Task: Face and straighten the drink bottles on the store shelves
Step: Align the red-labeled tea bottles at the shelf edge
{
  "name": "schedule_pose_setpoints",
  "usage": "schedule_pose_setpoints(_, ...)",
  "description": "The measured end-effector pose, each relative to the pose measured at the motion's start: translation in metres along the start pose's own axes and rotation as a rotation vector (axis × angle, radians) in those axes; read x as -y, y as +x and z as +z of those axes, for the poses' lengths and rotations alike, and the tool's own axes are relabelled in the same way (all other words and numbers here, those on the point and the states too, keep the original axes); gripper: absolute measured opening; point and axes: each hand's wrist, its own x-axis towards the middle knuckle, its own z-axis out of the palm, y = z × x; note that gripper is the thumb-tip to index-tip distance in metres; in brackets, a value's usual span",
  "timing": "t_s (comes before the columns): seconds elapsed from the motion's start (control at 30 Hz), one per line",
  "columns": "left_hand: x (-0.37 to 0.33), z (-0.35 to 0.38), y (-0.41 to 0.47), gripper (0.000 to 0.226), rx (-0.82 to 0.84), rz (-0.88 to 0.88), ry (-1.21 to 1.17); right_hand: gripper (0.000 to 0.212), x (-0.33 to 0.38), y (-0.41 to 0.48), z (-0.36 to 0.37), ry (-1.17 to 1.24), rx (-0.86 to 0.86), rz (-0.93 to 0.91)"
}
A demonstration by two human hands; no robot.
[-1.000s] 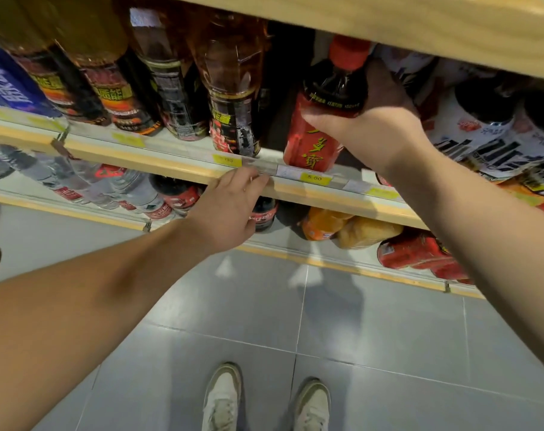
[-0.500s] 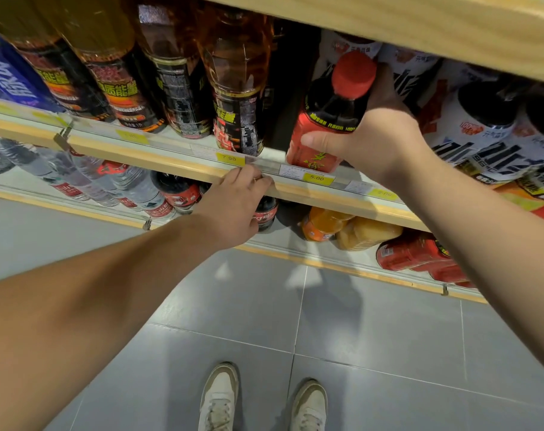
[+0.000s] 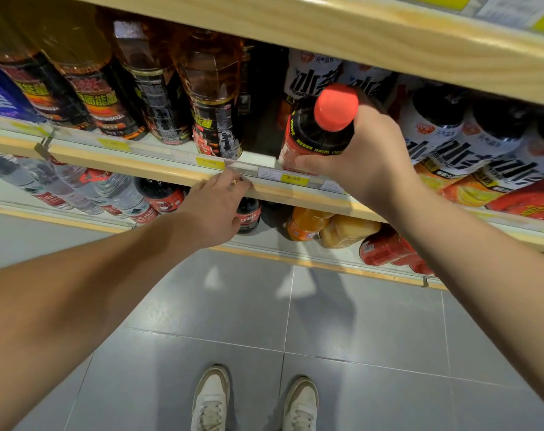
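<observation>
The right hand [image 3: 368, 161] wraps around the upper body of a dark plastic drink bottle with a red label and a round red cap [image 3: 308, 135], thumb across the label near the base and fingers curled behind. The bottle is at the front edge of the middle shelf, just right of a dark empty slot. Its cap leans out toward the person, and I cannot tell whether its base sits flat. The left hand [image 3: 214, 209] holds nothing. Its fingers lie fairly straight, with the tips resting on the pale wooden shelf lip [image 3: 124, 157], to the left of the bottle.

The bottle looks full, so it is probably fairly heavy and stiff under the fingers. Its glossy label film is likely to be slippery. The shoulder just below the cap, or the waist of the label, looks like a firmer hold for turning than the cap alone.

On the same shelf, left of the slot, stand four tall amber bottles with black labels [image 3: 216, 126]. To the right are at least three dark bottles with white labels [image 3: 429, 132], and more may be hidden. At least three yellow price tags [image 3: 293, 178] sit in the strip on the lip.

On the lower shelf there are about four clear water bottles [image 3: 77, 188] and two dark cola bottles [image 3: 161, 197]. One orange bottle [image 3: 305, 225], one yellow bottle [image 3: 347, 231] and some red ones [image 3: 386, 247] are there too. Two pale shoes [image 3: 210, 399] stand on the near grey tiled floor [image 3: 373, 337].
</observation>
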Motion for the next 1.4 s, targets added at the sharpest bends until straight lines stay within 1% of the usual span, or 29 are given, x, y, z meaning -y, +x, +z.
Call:
schedule_pose_setpoints(0.07,-0.002,-0.001,0.001,0.066,0.001,-0.003,0.021,0.065,-0.002,-0.009,-0.007,-0.046,-0.021,0.011)
schedule_pose_setpoints(0.13,-0.005,-0.003,0.002,0.066,0.008,-0.007,0.047,0.071,-0.004,-0.018,-0.016,-0.036,-0.034,0.024)
schedule_pose_setpoints(0.23,-0.010,-0.006,0.002,0.067,0.015,0.005,0.075,0.071,-0.006,-0.032,-0.033,0.024,-0.068,0.018)
schedule_pose_setpoints(0.37,-0.020,-0.009,0.002,0.063,-0.022,0.054,0.018,0.067,-0.014,-0.052,-0.054,0.098,-0.089,0.024)
schedule_pose_setpoints(0.47,-0.035,-0.009,0.006,0.062,-0.004,0.088,-0.003,0.065,-0.024,-0.067,-0.069,0.132,-0.097,0.069)
schedule_pose_setpoints(0.53,-0.046,-0.009,0.009,0.055,-0.003,0.069,-0.045,0.067,-0.034,-0.078,-0.081,0.138,-0.103,0.114)
schedule_pose_setpoints(0.63,-0.066,-0.009,0.013,0.046,0.007,0.081,-0.072,0.073,-0.049,-0.096,-0.103,0.064,-0.097,0.195)
schedule_pose_setpoints(0.73,-0.094,-0.009,0.019,0.051,0.014,0.127,-0.041,0.068,-0.066,-0.117,-0.131,0.050,-0.117,0.274)
schedule_pose_setpoints(0.87,-0.142,-0.004,0.033,0.064,0.086,0.221,0.019,0.066,-0.095,-0.144,-0.167,0.076,-0.142,0.333)
schedule_pose_setpoints(0.93,-0.168,-0.001,0.042,0.068,0.123,0.231,0.041,0.065,-0.117,-0.153,-0.183,0.074,-0.142,0.351)
schedule_pose_setpoints(1.0,-0.194,0.003,0.053,0.068,0.122,0.235,0.027,0.065,-0.140,-0.161,-0.195,0.078,-0.160,0.363)
schedule_pose_setpoints(1.1,-0.235,0.017,0.067,0.067,0.117,0.220,0.030,0.067,-0.179,-0.179,-0.215,0.107,-0.188,0.333)
schedule_pose_setpoints(1.2,-0.272,0.032,0.073,0.075,0.089,0.156,0.029,0.064,-0.217,-0.200,-0.239,0.189,-0.229,0.293)
schedule_pose_setpoints(1.3,-0.310,0.045,0.077,0.076,0.036,0.141,0.057,0.066,-0.255,-0.216,-0.268,0.121,-0.234,0.256)
schedule_pose_setpoints(1.4,-0.348,0.052,0.082,0.078,0.049,0.090,0.090,0.070,-0.290,-0.225,-0.295,0.111,-0.208,0.247)
